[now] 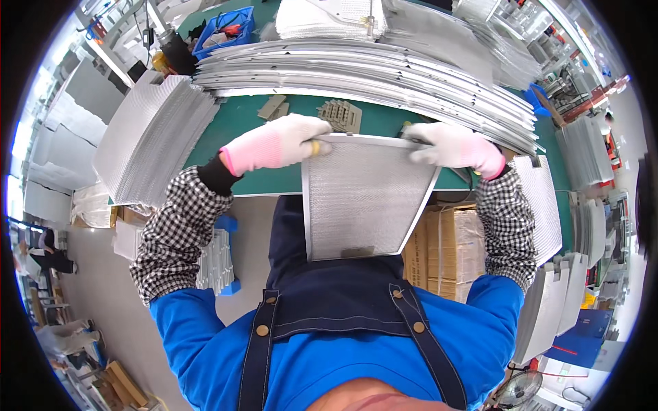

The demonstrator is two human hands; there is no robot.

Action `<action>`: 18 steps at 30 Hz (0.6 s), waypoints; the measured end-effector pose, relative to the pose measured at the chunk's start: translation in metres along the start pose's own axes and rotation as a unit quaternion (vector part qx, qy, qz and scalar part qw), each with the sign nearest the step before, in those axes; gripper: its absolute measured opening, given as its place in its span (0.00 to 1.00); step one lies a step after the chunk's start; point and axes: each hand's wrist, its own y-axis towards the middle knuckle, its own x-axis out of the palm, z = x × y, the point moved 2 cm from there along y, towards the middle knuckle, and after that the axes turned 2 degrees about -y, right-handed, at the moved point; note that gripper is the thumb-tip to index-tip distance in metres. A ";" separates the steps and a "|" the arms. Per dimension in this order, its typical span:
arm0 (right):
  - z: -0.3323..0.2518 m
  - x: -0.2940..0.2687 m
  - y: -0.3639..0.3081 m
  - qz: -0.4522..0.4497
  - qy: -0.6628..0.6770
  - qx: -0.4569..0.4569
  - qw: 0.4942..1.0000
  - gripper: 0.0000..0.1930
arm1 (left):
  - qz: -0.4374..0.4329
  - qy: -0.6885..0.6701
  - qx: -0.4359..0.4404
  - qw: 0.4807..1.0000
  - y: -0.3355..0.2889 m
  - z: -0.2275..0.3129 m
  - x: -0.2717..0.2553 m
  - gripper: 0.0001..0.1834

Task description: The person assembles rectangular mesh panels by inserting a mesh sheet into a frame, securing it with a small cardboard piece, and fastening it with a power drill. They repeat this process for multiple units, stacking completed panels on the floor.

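Note:
A framed metal mesh filter panel (364, 195) hangs over my lap, its top edge at the front of the green table (260, 175). My left hand (282, 142), in a white glove with a pink cuff, is closed on its upper left corner. At the upper right corner my right hand (449, 145), gloved alike, grips the frame. A small darker rectangle shows at the panel's lower edge. Just beyond my left hand lie a flat beige-grey piece (273, 107) and a ribbed block of small beige-grey parts (340, 114).
Long thin metal frame strips (370, 72) are piled across the table's back. Stacks of mesh panels stand at the left (154, 137) and right (538, 205). A blue bin (225, 31) holds small items, beside a dark bottle (175, 51). Cardboard boxes (449, 246) sit below the table.

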 end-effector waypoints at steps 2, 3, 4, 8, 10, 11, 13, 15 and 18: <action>-0.008 0.018 0.015 0.117 0.004 -0.132 0.984 0.18 | -0.005 -0.004 0.025 1.000 0.015 0.012 0.002 0.20; -0.023 0.023 0.024 0.152 0.017 -0.164 0.975 0.16 | -0.014 -0.006 0.018 1.000 0.017 0.014 0.000 0.20; -0.031 0.025 0.030 0.137 0.016 -0.144 0.980 0.15 | -0.023 -0.009 0.013 1.000 0.018 0.016 -0.005 0.20; -0.033 0.031 0.041 0.122 0.046 -0.141 0.981 0.14 | 0.062 0.000 0.049 0.997 0.007 0.001 0.002 0.18; -0.031 0.036 0.041 0.126 0.063 -0.156 0.978 0.14 | 0.096 0.007 0.056 0.994 0.000 0.002 0.012 0.18; -0.031 0.034 0.041 0.119 0.067 -0.153 0.979 0.14 | 0.131 0.016 0.052 0.990 0.000 -0.002 0.021 0.17; -0.031 0.032 0.038 0.103 0.078 -0.142 0.981 0.14 | 0.239 0.015 0.064 0.969 -0.002 0.004 0.038 0.16; -0.030 0.034 0.039 0.103 0.082 -0.164 0.978 0.13 | 0.310 -0.058 0.059 0.947 0.000 -0.002 0.063 0.19; -0.031 0.035 0.039 0.102 0.071 -0.173 0.977 0.12 | 0.343 -0.310 0.048 0.886 0.006 0.013 0.084 0.40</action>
